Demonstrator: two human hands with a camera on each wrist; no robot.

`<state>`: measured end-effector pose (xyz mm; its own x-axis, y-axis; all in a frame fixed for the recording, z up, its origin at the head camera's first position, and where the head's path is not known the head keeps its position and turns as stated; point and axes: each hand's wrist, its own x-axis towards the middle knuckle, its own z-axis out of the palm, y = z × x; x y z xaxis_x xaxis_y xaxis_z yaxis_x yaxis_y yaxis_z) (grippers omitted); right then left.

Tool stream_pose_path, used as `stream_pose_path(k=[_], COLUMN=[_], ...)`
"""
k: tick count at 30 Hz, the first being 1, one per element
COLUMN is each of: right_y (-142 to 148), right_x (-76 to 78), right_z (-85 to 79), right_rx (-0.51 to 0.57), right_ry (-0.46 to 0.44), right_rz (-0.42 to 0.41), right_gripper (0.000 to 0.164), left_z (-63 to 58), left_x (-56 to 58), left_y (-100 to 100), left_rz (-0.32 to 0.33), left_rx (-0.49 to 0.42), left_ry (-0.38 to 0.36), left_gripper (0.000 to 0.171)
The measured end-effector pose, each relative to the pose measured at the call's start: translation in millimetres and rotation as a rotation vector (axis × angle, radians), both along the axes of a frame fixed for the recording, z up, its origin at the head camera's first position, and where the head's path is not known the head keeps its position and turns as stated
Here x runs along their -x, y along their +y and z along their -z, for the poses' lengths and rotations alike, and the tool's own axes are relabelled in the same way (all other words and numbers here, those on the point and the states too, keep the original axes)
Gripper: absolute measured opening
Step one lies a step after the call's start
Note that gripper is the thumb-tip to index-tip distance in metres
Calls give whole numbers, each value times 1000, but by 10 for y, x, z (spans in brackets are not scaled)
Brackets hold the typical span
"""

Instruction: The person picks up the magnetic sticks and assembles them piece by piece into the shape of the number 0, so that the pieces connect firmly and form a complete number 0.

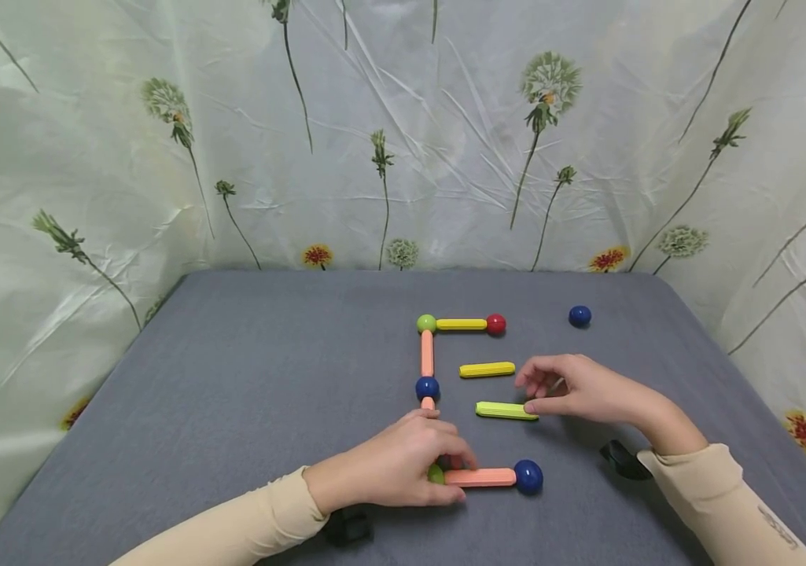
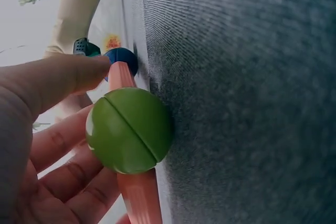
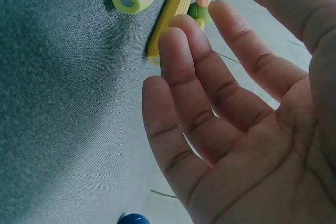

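Toy building balls and ridged rods form an angular C shape. At its near corner, my left hand arches over a green ball and a pink rod ending in a blue ball. In the left wrist view, the thumb lies along one side; the other fingers are spread loosely behind the ball. Firm contact is unclear. My right hand hovers beside a light-green rod, its thumb near the rod's right end. In the right wrist view its fingers are extended and hold nothing.
A loose yellow rod lies inside the shape, and a loose blue ball sits at the back right. The far arm has a yellow rod and red ball. A flowered curtain hangs behind the grey table.
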<state>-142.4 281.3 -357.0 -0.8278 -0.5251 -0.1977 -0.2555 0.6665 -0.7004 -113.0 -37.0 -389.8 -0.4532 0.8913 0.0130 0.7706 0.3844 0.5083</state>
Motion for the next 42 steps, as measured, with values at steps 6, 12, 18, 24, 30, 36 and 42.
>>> stream_pose_path(k=[6,12,18,24,30,36,42], right_y=[-38,-96,-160,-211,-238,-261,-284], right_x=[72,169,227,253,264,255,225], right_z=[33,78,100,101,125,157,166], right_rx=[-46,-79,-90,-81,-90,-65,-82], right_ry=[59,74,45,28,-31,-95,-111], right_rz=[-15,-34,-41,-63,-62,-92,-73], right_gripper=[32,30,28,28,27,23,18], left_z=[19,11,-1,7,11,21,12], left_x=[29,56,63,66,78,82,92], left_y=[30,45,92,120,116,121,123], left_rz=[27,58,88,118,129,129,133], left_rx=[-20,-6,2,-17,-21,-24,-20], left_ry=[-22,-62,-67,-57,-66,-79,-91], left_gripper=[19,24,26,29,30,31,31])
